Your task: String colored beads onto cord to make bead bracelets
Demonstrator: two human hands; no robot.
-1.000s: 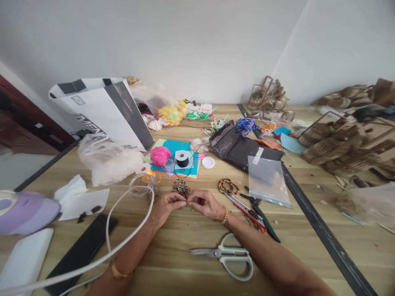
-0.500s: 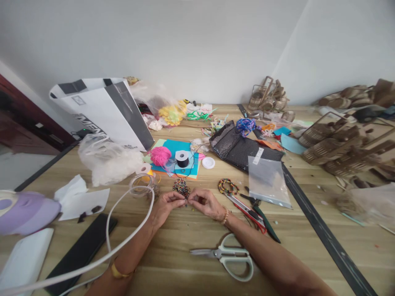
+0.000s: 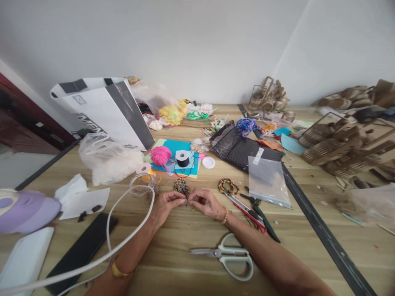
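My left hand and my right hand meet fingertip to fingertip over the wooden table, both pinched on something tiny that I cannot make out. Just beyond the fingertips lies a small heap of coloured beads. A finished bead bracelet rests to the right of it. A spool of black cord stands on blue paper farther back, its cord trailing toward the beads. An open clear jar lies left of the heap.
White-handled scissors lie close in front of my right arm, with pliers and a cutter at its right. A white cable, a black phone, a purple device, a paper bag and wooden model parts crowd the sides.
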